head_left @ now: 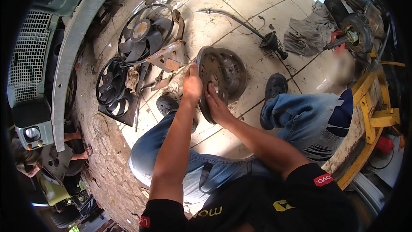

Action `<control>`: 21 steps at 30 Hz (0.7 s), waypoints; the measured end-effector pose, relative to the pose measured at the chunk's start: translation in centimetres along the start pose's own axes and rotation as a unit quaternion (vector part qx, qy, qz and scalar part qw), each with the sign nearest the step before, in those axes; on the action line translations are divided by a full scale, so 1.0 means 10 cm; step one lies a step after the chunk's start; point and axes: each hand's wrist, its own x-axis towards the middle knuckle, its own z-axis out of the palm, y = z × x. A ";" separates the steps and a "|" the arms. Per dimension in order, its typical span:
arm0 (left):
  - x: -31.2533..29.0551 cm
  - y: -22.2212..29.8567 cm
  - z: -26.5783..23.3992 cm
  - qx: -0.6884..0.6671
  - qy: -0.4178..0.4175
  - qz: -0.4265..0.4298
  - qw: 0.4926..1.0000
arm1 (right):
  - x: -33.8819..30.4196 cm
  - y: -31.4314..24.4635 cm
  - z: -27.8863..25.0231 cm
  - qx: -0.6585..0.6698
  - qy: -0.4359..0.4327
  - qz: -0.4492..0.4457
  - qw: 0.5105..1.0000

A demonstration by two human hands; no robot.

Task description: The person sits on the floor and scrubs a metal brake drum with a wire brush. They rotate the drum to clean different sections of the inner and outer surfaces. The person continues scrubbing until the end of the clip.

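Note:
Between my knees I hold a dark, dirty metal wheel rim (pixel 211 66), tilted up on edge. My left hand (pixel 193 81) is closed round its left edge, thumb up. My right hand (pixel 218 106) presses against the lower right of its face, fingers reaching towards the center; some fingertips are hard to make out. Directly behind it, a second round metal part (pixel 235 75) with holes lies on the tiles, partly covered by the rim I hold. I cannot tell whether the two parts touch.
Radiator fans (pixel 141 32) and a rusty bracket (pixel 169 56) lie to the left. A gear lever (pixel 234 19) and a grey rag (pixel 307 34) are ahead. A hub assembly (pixel 354 36) and yellow metal frame (pixel 369 107) stand right. A vehicle grille (pixel 30 56) and another person (pixel 30 159) are left.

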 end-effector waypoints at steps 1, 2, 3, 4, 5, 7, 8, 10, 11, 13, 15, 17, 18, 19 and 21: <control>0.02 0.00 -0.01 -0.003 -0.001 -0.012 1.000 | -0.09 -0.01 0.01 -0.003 -0.015 0.005 1.000; 0.04 0.02 0.01 -0.024 -0.016 -0.001 1.000 | -0.13 -0.02 0.03 -0.006 -0.019 0.013 1.000; 0.04 0.03 0.04 -0.024 -0.019 -0.006 1.000 | -0.12 -0.04 0.02 0.005 -0.009 0.027 1.000; 0.03 0.03 0.07 -0.025 -0.021 -0.012 0.999 | -0.09 -0.06 0.01 0.017 0.001 0.040 0.999; 0.00 0.08 0.09 -0.023 -0.021 -0.020 0.999 | -0.06 -0.07 0.00 0.031 0.009 0.054 0.998; -0.08 0.20 0.14 -0.032 -0.035 -0.012 0.999 | 0.16 -0.06 -0.13 0.081 0.008 0.092 0.992; -0.10 0.24 0.14 -0.035 -0.039 -0.006 0.999 | 0.26 -0.09 -0.16 0.108 0.005 0.108 0.988; -0.01 0.04 0.14 -0.021 -0.035 -0.008 0.999 | 0.28 -0.14 -0.14 0.123 0.019 0.134 0.983; 0.03 -0.03 0.11 -0.013 -0.033 -0.009 0.999 | 0.28 -0.20 -0.10 0.132 0.026 0.148 0.980; -0.14 0.16 0.12 -0.022 -0.044 -0.028 0.998 | 0.10 -0.34 0.02 0.068 0.032 0.147 0.986; -0.21 0.15 0.10 -0.015 -0.054 -0.021 0.998 | -0.05 -0.31 0.09 0.033 0.018 0.090 0.995; -0.07 -0.03 0.05 0.017 -0.065 0.017 0.998 | -0.06 -0.15 0.05 0.013 0.003 0.069 0.998; -0.07 0.01 0.06 0.005 -0.055 0.001 0.998 | -0.03 -0.07 0.01 0.017 -0.002 0.070 0.997; -0.07 0.06 0.09 -0.007 -0.045 -0.015 0.999 | 0.02 0.00 -0.03 0.022 -0.006 0.070 0.997; -0.05 0.03 0.08 -0.047 -0.039 -0.041 0.997 | 0.05 -0.05 -0.04 0.100 -0.033 0.186 0.977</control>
